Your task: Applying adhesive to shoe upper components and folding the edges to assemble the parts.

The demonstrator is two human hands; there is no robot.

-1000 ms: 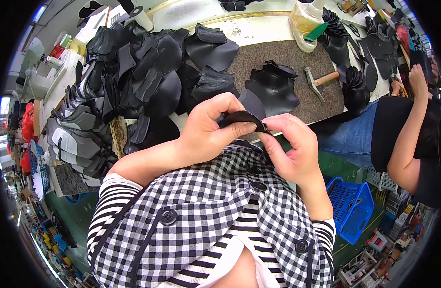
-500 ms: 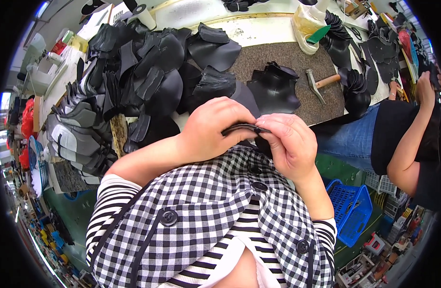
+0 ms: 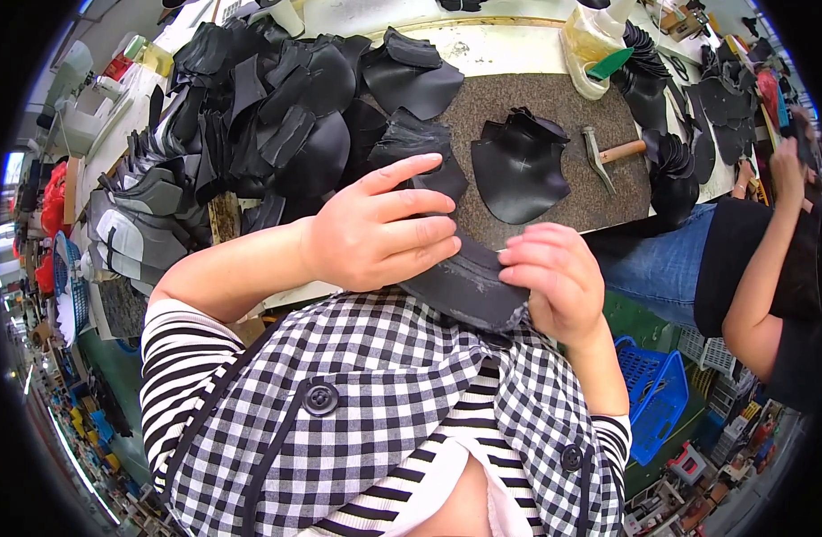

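A curved black shoe-upper piece (image 3: 478,291), with a rough greyish band along it, lies close against my checked apron. My left hand (image 3: 375,228) rests over its left part, fingers stretched out and apart; the thumb is hard to make out. My right hand (image 3: 558,277) has its bent fingers and thumb at the piece's right edge, pinching it. Beyond the hands, a glossy black upper piece with a folded top (image 3: 523,170) lies on a brown speckled board (image 3: 608,112). A hammer (image 3: 612,154) with a wooden handle lies to its right.
Heaps of black upper pieces (image 3: 317,134) cover the table's left, with stacked grey-and-black pieces (image 3: 147,233) beside them. A glue container (image 3: 585,45) with a green brush stands at the back. At right are a co-worker's arm (image 3: 760,277) and a blue basket (image 3: 657,403).
Both hands have parted; the left opened its fingers. The black piece, seen nearly edge-on between the hands before, now shows its broad face lower down. The view has shifted slightly.
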